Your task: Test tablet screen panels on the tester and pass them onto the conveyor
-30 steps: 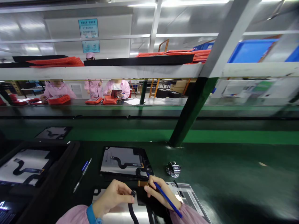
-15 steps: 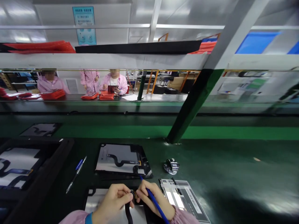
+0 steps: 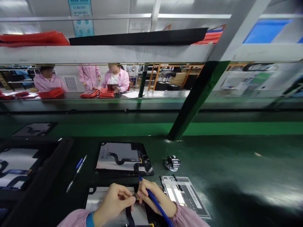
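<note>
My left hand (image 3: 113,201) is closed, its thumb and fingertips pinching the end of a black flex cable (image 3: 129,216). The cable runs down over a silver-backed screen panel (image 3: 93,201) lying beneath both hands. My right hand (image 3: 161,198) grips a slim blue pen-like tool (image 3: 155,201), slanted with one tip pointing up and away. The right fingertips touch the small gold-edged cable end (image 3: 136,196) beside the left thumb. What the fingers cover at the contact is partly hidden.
Behind my hands lies another screen panel (image 3: 125,156). A metal tally counter (image 3: 172,163) and a flat panel with white patches (image 3: 187,198) are to the right. Left are a pen (image 3: 77,173) and a black tray (image 3: 65,151). A slanted post (image 3: 196,101) rises from the bench. People sit beyond.
The view has tilted down slightly, so the background sits higher. Both hands stay pinched together at the cable end, and more of the panel's lower part shows. A person opposite has lowered one hand.
</note>
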Tool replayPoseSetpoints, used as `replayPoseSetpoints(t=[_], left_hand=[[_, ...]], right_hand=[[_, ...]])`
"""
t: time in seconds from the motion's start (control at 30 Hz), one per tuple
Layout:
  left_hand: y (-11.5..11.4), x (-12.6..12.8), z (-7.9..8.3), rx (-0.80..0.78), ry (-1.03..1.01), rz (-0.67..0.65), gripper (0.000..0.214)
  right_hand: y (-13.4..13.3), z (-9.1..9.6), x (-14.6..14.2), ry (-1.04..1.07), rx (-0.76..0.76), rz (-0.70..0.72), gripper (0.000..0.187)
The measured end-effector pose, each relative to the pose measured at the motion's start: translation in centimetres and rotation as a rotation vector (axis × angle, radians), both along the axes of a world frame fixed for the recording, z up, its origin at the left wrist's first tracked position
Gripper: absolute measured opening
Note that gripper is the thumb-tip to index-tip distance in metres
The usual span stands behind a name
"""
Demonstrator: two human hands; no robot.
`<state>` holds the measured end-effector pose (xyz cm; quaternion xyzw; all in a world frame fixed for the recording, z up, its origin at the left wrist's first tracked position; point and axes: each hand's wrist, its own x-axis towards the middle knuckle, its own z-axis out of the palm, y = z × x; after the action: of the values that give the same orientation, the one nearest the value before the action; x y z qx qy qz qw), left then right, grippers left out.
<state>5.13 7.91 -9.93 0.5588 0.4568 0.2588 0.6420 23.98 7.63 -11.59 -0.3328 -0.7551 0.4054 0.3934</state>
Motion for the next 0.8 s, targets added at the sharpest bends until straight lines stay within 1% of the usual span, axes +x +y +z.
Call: replayPoseSetpoints(t=[0.23,0.33,0.53,0.6,0.8], left_hand=[[-0.11,-0.06,-0.57,-0.033,-0.032,0.040,0.035],[-0.13,-0.03,-0.51,-0.047,-0.030,0.063,0.037],[-0.04,0.06,0.25,0.001,0.045,-0.014,0.031],[-0.01,0.04,0.24,0.012,0.066,-0.047,0.028],[0.01,0.05,0.03,0.031,0.106,-0.080,0.025]], right_hand=[[0.05,-0.05,0.07,-0.041,0.045,-0.010,0.034],[0.03,-0.01,0.07,-0.033,0.046,-0.010,0.034],[0.08,0.09,0.05,-0.045,0.074,0.000,0.033],[0.10,0.11,0.07,-0.070,0.087,0.006,0.033],[0.04,0.15,0.14,-0.118,0.079,0.006,0.033]])
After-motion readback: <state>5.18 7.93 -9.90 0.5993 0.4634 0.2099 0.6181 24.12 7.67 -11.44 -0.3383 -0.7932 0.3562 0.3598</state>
